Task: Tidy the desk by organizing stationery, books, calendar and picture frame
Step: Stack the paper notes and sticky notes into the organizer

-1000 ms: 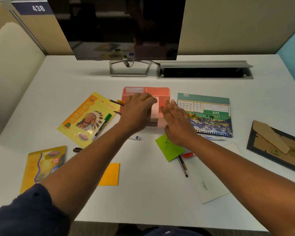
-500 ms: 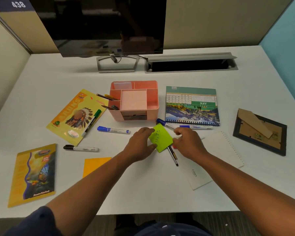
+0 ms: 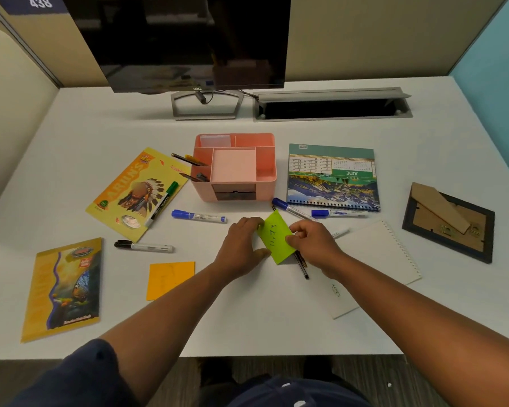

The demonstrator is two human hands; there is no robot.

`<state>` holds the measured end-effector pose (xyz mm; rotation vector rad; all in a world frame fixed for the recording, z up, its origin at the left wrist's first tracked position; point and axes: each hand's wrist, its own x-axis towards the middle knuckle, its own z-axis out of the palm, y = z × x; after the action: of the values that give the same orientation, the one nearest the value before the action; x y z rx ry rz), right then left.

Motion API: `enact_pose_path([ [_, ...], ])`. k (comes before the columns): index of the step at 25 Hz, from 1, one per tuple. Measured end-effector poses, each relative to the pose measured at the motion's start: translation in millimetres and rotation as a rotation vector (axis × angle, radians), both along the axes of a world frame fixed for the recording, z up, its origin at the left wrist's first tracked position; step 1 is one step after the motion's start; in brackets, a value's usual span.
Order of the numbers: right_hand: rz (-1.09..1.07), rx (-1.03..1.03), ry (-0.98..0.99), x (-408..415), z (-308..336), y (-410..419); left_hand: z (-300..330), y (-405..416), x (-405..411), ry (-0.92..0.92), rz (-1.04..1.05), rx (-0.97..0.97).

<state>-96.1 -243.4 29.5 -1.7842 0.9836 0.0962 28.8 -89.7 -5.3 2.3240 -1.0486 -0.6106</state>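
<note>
In the head view, a green note [image 3: 276, 237] is held just above the white table [image 3: 276, 324], pinched at its left edge by the left hand [image 3: 241, 245] and at its right edge by the right hand [image 3: 315, 245]. The fingers [image 3: 295, 238] of each hand are clamped on the note. Under the note's lower corner a black pen [image 3: 302, 266] is seen, lying partly on a white notebook [image 3: 376, 259].

Just behind the hands stands a pink organizer [image 3: 235, 167], with pencils [image 3: 188, 160] leaning out of its left compartment. A calendar [image 3: 332, 177] lies flat to its right, close beside it, and two blue markers [image 3: 285, 207] are laid along the calendar's near edge. Another blue marker [image 3: 199, 216] is placed left of the hands. A picture frame [image 3: 448, 221] lies face down near the table's right edge.

On the left, a yellow book [image 3: 135, 192] is crossed by a green marker [image 3: 162, 202]; a black marker [image 3: 144, 246] and an orange note [image 3: 169, 279] lie nearer the front. A second book [image 3: 63, 289] lies by the front left corner, close to the edge.

Bare table is left open along the front edge between the arms, and behind the organizer up to the monitor stand [image 3: 206, 105].
</note>
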Motion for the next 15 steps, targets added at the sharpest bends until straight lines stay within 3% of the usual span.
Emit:
enact_pose_path([
  [5,0.195,-0.115,0.036,-2.0,5.5,14.5,22.4,24.5,11.8,-0.073,-0.051,0.138],
  [11,0.308,-0.188,0.066,8.7,9.8,29.6,51.6,76.7,54.1,-0.142,-0.110,0.537],
  [15,0.333,-0.164,0.042,17.5,10.7,40.2,55.5,107.2,55.2,-0.255,-0.176,0.654],
])
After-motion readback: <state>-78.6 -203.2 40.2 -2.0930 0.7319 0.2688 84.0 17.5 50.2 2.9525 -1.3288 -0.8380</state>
